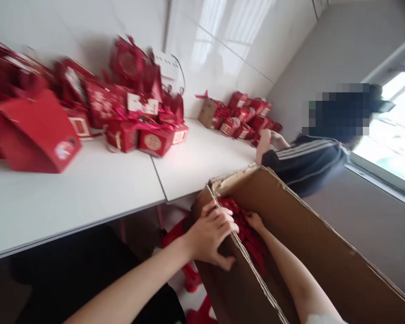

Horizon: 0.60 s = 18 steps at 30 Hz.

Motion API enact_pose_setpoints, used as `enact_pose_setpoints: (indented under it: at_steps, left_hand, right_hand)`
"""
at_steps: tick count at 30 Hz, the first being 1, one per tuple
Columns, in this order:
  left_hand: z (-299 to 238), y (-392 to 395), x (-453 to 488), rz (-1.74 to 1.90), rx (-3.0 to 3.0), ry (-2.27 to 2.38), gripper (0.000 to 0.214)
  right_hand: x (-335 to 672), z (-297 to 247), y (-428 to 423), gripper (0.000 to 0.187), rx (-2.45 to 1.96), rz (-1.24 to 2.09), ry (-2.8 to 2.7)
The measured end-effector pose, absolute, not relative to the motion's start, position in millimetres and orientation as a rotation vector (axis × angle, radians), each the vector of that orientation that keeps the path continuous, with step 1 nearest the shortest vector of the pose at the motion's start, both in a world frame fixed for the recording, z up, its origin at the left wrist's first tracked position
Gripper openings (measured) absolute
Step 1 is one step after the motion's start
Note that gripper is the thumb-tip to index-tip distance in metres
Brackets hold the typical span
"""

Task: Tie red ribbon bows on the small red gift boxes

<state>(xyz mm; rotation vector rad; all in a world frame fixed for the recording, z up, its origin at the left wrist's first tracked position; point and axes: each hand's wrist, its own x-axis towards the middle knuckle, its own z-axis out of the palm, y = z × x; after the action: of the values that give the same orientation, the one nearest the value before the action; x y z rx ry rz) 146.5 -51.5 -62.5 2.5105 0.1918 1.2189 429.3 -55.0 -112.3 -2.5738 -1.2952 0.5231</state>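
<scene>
A deep, open cardboard box (310, 225) stands in front of me beside the table. My left hand (214, 229) grips its near wall, with the fingers over the rim and the thumb on the outer side. Inside the box, my right hand (254, 221) is closed, fingertips at a pile of crumpled red packaging (251, 245). What exactly the fingers pinch there is blurred and partly hidden. The red pile lies low in the box, toward its far end.
Several red gift boxes (155, 139) with ribbons stand on the white table (121, 184), with more red boxes (243, 114) farther back. A person in a dark, white-striped sleeve (300, 157) reaches toward those. Red stool legs (191, 276) show below. A power outlet strip (167, 65) is on the wall.
</scene>
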Motion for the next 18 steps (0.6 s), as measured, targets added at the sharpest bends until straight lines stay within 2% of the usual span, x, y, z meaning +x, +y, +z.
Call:
enact_pose_setpoints:
  at_steps: [5, 10, 12, 16, 18]
  left_hand:
    - [-57.0, -52.8, 143.2, 1.295, 2.470, 0.193, 0.044]
    - [-54.1, -53.7, 145.3, 1.324, 2.483, 0.196, 0.041]
    - [-55.2, -53.3, 146.4, 1.334, 2.474, 0.203, 0.041]
    - [-59.8, -51.0, 148.0, 1.360, 2.443, 0.178, 0.042]
    - [-63.9, -50.6, 149.2, 1.360, 2.426, 0.182, 0.043]
  right_hand:
    - [466.2, -129.9, -87.8, 0.029, -2.653, 0.733, -1.005]
    - [470.5, -127.6, -88.0, 0.032, -2.656, 0.722, -1.102]
    - [466.0, -128.3, -90.9, 0.044, -2.678, 0.675, -1.210]
    - [448.3, -139.1, -100.3, 0.092, -2.787, 0.669, -1.360]
    - [436.9, -142.4, -105.0, 0.095, -2.832, 0.635, -1.408]
